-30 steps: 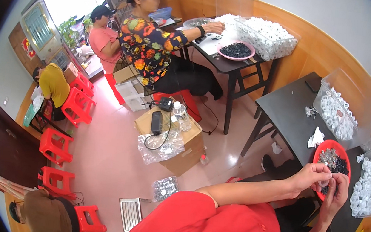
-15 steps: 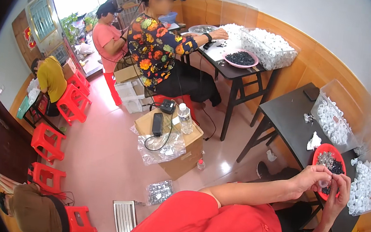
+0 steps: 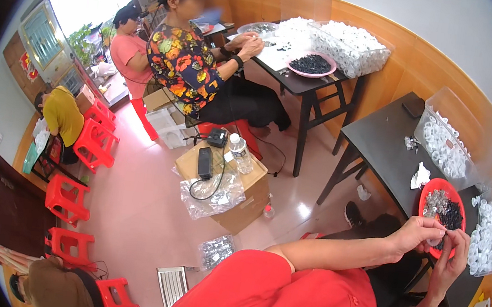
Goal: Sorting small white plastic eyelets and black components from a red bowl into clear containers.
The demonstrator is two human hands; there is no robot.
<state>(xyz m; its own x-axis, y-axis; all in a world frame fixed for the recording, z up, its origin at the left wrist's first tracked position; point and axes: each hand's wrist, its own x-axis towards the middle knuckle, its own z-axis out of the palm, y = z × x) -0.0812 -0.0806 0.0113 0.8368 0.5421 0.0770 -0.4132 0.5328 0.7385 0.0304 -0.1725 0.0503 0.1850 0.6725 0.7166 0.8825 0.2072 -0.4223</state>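
Over the near edge of a red bowl (image 3: 465,201), my left hand (image 3: 415,238) pinches a small clear-white plastic piece (image 3: 433,242). My right hand (image 3: 454,256) meets it fingertip to fingertip, its fingers closed; whatever they grip is too small to make out. Silvery metal bits (image 3: 436,202) lie on one side of the bowl, and small black pieces (image 3: 452,215) on the other. To the right of the bowl spreads a heap of white, cup-like plastic pieces (image 3: 487,238) in a clear tray.
A clear bin (image 3: 446,147) of white pieces, crumpled white tissue (image 3: 421,175) and a dark box (image 3: 413,106) stand on my black table (image 3: 378,130). A carton (image 3: 246,199) carries a bottle (image 3: 239,154) and black devices. Co-workers sit beyond, near red stools (image 3: 68,199).
The view has shifted slightly. My hands stay together above the bowl, fingers barely changed. The co-worker in the flowered shirt has drawn a hand back from the white pile; both hands now meet.
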